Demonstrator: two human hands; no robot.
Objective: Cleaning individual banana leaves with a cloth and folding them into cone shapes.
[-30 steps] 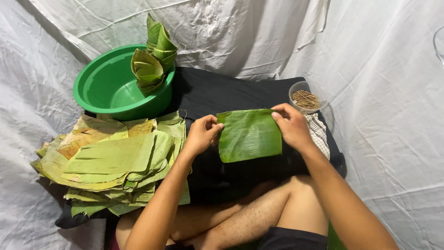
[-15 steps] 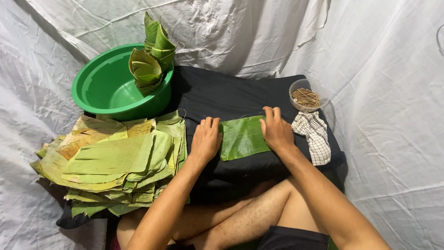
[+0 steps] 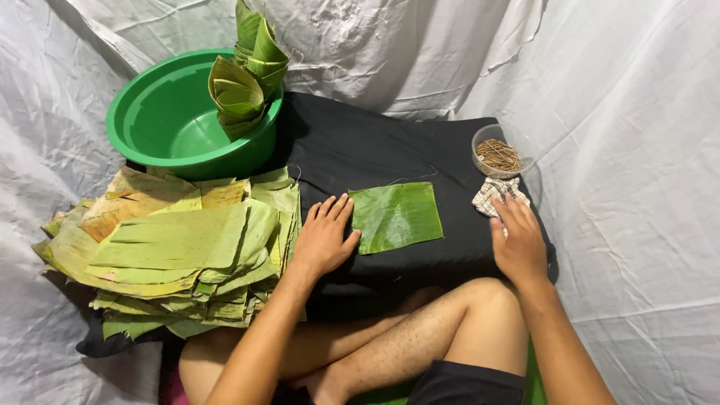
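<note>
Green leaf square is the thing in play here, lying flat on the black cloth. It sits right at the fingertips of the left hand, off toward about 2 o'clock from the palm. That hand is flat, fingers spread, gripping nothing, its thumb just touching the leaf's left edge. The leaf's long axis runs roughly 9 to 3, tilted up a little on the right side.

The right hand is well apart from the leaf, out at 3 o'clock from it. It's open too, palm down, fingertips on the checked rag at its 12 o'clock. So the left hand is clearly the nearer one to the leaf.

Counts, working outward: one cut leaf square on the cloth, one rag, one small clear bowl of thin brown sticks just past the rag at 12 o'clock. One big stack of cut leaves sits at 9 o'clock from the left hand; way too many layers to count. One green basin at 11 o'clock, with folded leaf cones stacked on its right rim. I can't get a clean number on those.
</note>
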